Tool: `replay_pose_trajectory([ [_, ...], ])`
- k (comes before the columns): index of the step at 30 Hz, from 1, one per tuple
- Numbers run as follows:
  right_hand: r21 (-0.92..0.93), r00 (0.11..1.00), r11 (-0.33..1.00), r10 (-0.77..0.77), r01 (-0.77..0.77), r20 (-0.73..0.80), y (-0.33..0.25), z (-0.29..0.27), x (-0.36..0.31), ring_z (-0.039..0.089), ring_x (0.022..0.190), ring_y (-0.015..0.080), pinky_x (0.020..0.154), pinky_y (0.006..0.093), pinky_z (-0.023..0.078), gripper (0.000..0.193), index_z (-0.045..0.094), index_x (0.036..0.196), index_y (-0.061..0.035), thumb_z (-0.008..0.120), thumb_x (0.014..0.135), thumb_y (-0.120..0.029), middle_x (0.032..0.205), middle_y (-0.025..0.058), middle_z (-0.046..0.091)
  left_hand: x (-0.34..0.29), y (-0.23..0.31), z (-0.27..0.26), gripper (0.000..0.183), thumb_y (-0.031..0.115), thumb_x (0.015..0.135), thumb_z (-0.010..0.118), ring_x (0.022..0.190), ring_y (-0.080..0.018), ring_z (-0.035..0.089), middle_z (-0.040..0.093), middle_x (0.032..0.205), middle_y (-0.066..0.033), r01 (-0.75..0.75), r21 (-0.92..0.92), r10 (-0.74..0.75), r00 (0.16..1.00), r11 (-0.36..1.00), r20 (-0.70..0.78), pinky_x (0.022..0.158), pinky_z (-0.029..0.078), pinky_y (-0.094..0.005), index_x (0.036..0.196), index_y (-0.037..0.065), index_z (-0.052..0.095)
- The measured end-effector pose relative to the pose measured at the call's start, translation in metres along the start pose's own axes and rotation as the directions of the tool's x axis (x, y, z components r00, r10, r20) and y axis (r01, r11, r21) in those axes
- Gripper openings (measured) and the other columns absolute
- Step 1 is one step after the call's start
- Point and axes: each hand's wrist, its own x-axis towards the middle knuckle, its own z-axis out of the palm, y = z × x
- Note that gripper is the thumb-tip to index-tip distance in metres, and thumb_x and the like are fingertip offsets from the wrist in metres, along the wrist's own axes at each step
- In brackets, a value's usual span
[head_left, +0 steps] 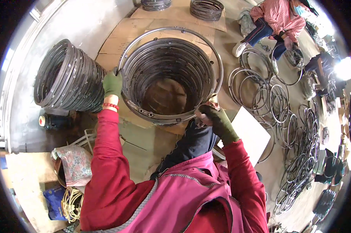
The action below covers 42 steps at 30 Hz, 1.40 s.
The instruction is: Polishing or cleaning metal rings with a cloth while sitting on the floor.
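A dark metal ring with small holes and studs along its band sits tilted over a tall stack of similar rings. Its far side stands apart from the stack, while the near side lies close to the top rings. My left hand, in a green fingerless glove, is closed on the ring's left side. At the near right, my right hand wears a like glove and grips the ring's rim, with the fingertips bare. Brown cardboard shows through the stack's hollow middle.
Left of me leans another ring stack; two lower stacks lie at the back. Loose rings cover the floor at right, near a seated person handling rings. A white board lies beside my right forearm.
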Motion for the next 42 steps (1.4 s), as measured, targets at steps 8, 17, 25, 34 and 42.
replay_pose_trajectory([
  [8, -0.282, 0.961, 0.919, -0.254, 0.275, 0.108, 0.005, 0.001, -0.007, 0.058, 0.080, 0.0224, 0.075, 0.0315, 0.045, 0.017, 0.062, 0.096, -0.0031, 0.061, 0.080, -0.010, 0.086, 0.0102, 0.061, 0.000, -0.010, 0.005, 0.022, 0.020, 0.078, 0.056, 0.080, -0.0394, 0.057, 0.061, 0.086, -0.0201, -0.013, 0.052, 0.009, 0.997, 0.999, 0.079, 0.069, 0.045, -0.0451, 0.087, 0.001, 0.063],
  [17, -0.080, 0.989, 0.991, 0.115, -0.107, 0.097, 0.004, -0.010, -0.010, 0.054, 0.073, 0.0081, 0.067, 0.0247, 0.047, 0.029, 0.060, 0.095, 0.0036, 0.064, 0.081, -0.021, 0.083, 0.0015, 0.061, -0.004, -0.010, 0.016, 0.031, 0.030, 0.084, 0.049, 0.087, -0.0394, 0.057, 0.061, 0.094, -0.0196, 0.092, 0.116, -0.116, 0.968, 0.989, 0.223, 0.074, 0.046, -0.0449, 0.101, 0.007, 0.062],
  [25, 0.084, 0.961, 0.964, 0.261, -0.253, -0.096, -0.004, -0.048, -0.049, 0.057, 0.069, 0.0104, 0.063, 0.0254, 0.047, 0.020, 0.062, 0.089, -0.0032, 0.067, 0.076, -0.018, 0.081, 0.0017, 0.062, 0.003, -0.023, 0.019, 0.039, 0.040, 0.083, 0.048, 0.091, -0.0405, 0.056, 0.060, 0.096, -0.0211, 0.139, 0.185, -0.196, 0.920, 0.973, 0.339, 0.075, 0.045, -0.0463, 0.101, 0.007, 0.061],
  [34, 0.040, 0.823, 0.989, 0.142, -0.145, -0.550, 0.029, -0.127, -0.143, 0.048, 0.052, 0.0110, 0.047, 0.0253, 0.041, 0.020, 0.051, 0.080, -0.0046, 0.058, 0.085, -0.023, 0.070, 0.0022, 0.051, 0.008, -0.017, 0.016, 0.042, 0.043, 0.082, 0.049, 0.094, -0.0407, 0.056, 0.060, 0.097, -0.0236, 0.147, 0.195, -0.211, 0.905, 0.970, 0.369, 0.079, 0.045, -0.0463, 0.104, 0.009, 0.060],
  [42, 0.259, 0.736, 0.966, 0.172, 0.005, -0.655, 0.086, -0.135, -0.232, 0.048, 0.061, 0.0097, 0.057, 0.0242, 0.041, 0.020, 0.056, 0.093, -0.0047, 0.050, 0.092, -0.023, 0.072, -0.0018, 0.050, -0.018, 0.088, -0.027, 0.058, 0.043, 0.079, 0.060, 0.107, -0.0363, 0.052, 0.053, 0.118, -0.0217, -0.141, -0.116, 0.175, 0.911, 0.983, 0.372, 0.089, 0.042, -0.0409, 0.120, 0.002, 0.050],
])
